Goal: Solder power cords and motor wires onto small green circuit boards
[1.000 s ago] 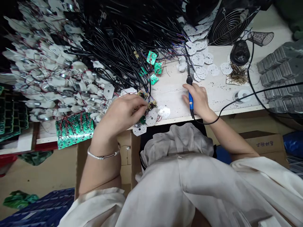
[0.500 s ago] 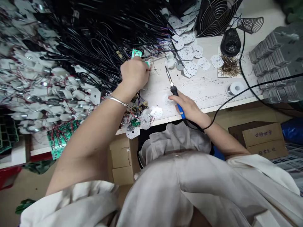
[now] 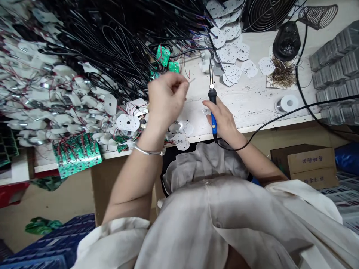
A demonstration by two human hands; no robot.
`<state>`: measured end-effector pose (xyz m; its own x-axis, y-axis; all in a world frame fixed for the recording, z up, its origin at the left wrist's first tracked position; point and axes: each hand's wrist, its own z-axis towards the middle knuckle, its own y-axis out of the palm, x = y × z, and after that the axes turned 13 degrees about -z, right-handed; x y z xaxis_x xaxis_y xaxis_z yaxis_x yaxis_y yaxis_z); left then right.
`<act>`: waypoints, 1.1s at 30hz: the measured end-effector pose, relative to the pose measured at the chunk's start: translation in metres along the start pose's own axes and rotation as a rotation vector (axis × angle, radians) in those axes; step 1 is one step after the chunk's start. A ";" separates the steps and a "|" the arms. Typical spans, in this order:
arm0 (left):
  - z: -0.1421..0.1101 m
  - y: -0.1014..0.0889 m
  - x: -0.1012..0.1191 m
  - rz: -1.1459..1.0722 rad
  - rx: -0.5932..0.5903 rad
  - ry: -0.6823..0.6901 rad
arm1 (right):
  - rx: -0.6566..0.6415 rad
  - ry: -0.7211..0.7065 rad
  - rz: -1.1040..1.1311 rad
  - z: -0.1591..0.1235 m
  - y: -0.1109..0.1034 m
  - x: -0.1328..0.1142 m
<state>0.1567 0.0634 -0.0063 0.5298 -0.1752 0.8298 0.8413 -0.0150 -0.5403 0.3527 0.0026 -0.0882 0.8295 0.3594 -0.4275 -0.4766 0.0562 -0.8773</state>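
Note:
My right hand point(image 3: 226, 121) is wrapped loosely round the blue handle of a soldering iron point(image 3: 213, 117), whose metal tip points away from me over the bench. My left hand point(image 3: 168, 95) is raised over the bench with thumb and forefinger pinched together. Something thin and pale shows by those fingertips, too small to make out. Just beyond the left hand lie small green circuit boards point(image 3: 163, 55) with red wires. Close to the iron's tip sits a white plastic part point(image 3: 205, 63). Below the left wrist are several white perforated discs point(image 3: 127, 122) with wires.
Black cables point(image 3: 112, 48) and white wired parts point(image 3: 64, 93) heap up on the left. At the back stand a fan point(image 3: 267, 15) and an iron stand point(image 3: 287, 41). A solder spool point(image 3: 287, 104) lies right, near stacked grey plates point(image 3: 336, 74). The iron's cord crosses the right side.
My left hand has come back from the green boards toward me, now pinched and raised, uncovering them. The soldering iron stands more upright in the picture. The view has shifted slightly.

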 end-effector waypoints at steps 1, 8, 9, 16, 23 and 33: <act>-0.007 0.007 -0.004 0.041 -0.011 0.027 | -0.011 0.024 -0.004 0.003 0.000 -0.001; -0.032 0.028 -0.022 0.278 -0.220 0.034 | -0.076 0.106 0.019 0.017 -0.006 0.001; -0.033 0.029 -0.024 0.284 -0.210 0.029 | -0.077 0.104 0.024 0.016 -0.007 0.002; -0.039 0.047 -0.032 0.224 -0.081 0.014 | -0.082 0.036 0.018 0.004 -0.014 0.007; -0.040 0.057 -0.034 0.106 -0.099 0.029 | -0.144 0.031 0.053 0.014 -0.013 0.012; -0.040 0.060 -0.042 -0.055 -0.057 0.060 | 0.298 0.218 -0.015 -0.018 -0.030 0.025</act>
<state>0.1806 0.0310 -0.0793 0.4743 -0.2307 0.8496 0.8605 -0.0821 -0.5027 0.3932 -0.0063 -0.0765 0.8641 0.1517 -0.4799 -0.5015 0.3400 -0.7955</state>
